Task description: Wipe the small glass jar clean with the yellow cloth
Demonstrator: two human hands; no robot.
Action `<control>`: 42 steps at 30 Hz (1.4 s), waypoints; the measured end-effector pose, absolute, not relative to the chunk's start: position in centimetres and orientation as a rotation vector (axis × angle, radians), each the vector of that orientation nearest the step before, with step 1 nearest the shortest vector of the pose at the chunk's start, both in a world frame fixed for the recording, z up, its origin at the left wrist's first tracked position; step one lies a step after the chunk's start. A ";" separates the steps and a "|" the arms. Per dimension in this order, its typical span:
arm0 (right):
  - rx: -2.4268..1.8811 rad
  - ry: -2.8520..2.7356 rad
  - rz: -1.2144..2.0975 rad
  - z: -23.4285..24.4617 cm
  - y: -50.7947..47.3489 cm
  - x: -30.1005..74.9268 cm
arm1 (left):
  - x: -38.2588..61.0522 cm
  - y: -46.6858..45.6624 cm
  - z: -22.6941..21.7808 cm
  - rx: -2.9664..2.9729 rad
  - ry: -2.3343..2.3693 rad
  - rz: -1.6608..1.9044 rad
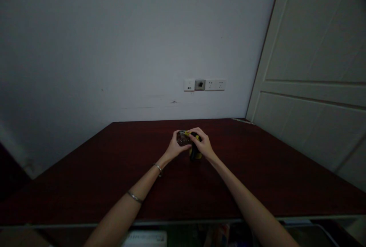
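My left hand is curled around a small clear container, thumb in front and fingers behind. It looks like see-through plastic or glass; its exact kind is too dark to make out. My right hand grips a black-and-yellow tape measure from above and the right side. The tape measure is right beside the clear container, low over the tabletop or on it. A yellow strip shows at the container's top, near my right fingertips. My fingers hide parts of both things.
The dark red-brown tabletop reaches back to a pale wall with sockets. A panelled white door stands at the right. Below the front edge, a white box-like device and other items sit on a shelf.
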State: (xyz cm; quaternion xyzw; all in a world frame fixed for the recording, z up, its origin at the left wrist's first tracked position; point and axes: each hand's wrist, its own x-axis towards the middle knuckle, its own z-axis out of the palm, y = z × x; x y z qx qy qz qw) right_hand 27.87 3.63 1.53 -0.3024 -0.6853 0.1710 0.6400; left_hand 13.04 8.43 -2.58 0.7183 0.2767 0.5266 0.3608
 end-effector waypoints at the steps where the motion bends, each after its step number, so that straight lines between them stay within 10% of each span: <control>1: -0.706 -1.544 0.397 1.5 3.7 27.9 | 13.1 8.3 -2.6 1.847 0.712 1.345; 42: -0.789 -1.502 0.347 2.1 3.5 28.3 | 12.9 8.0 -1.7 1.946 0.732 1.244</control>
